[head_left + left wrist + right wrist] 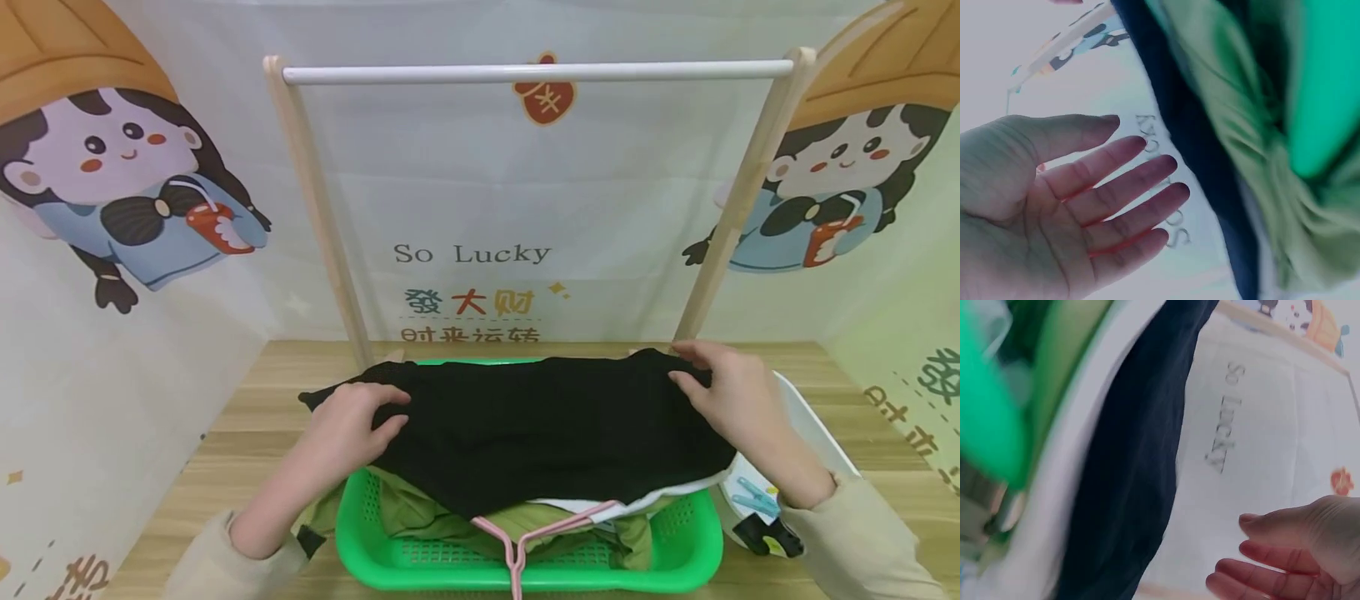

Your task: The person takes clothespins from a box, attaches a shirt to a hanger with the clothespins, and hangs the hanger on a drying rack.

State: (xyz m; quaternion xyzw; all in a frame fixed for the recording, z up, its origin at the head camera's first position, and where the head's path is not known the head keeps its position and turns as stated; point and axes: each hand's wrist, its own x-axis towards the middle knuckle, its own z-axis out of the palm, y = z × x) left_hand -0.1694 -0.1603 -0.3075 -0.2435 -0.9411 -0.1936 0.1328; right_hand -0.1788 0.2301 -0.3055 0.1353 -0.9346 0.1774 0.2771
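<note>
A black garment (540, 425) lies spread over the green basket (600, 579), with a white edge along its lower right side. From its near side pokes a pink hanger (513, 546), its hook towards me. My left hand (356, 421) is over the garment's left end, fingers apart and holding nothing. Over the right end, my right hand (738, 392) is also empty, its fingers loosely bent. Both wrist views show the fingers relaxed, with a gap to the dark cloth (1179, 119). Olive-green clothing (427, 508) lies in the basket beneath; most of the hanger is hidden.
Behind the basket stands a wooden rack with a white rail (540, 72). To the right, partly behind my right arm, is a white tray (813, 417) with blue clothes pegs (756, 497). Printed sheeting (480, 183) encloses the wooden tabletop (232, 442).
</note>
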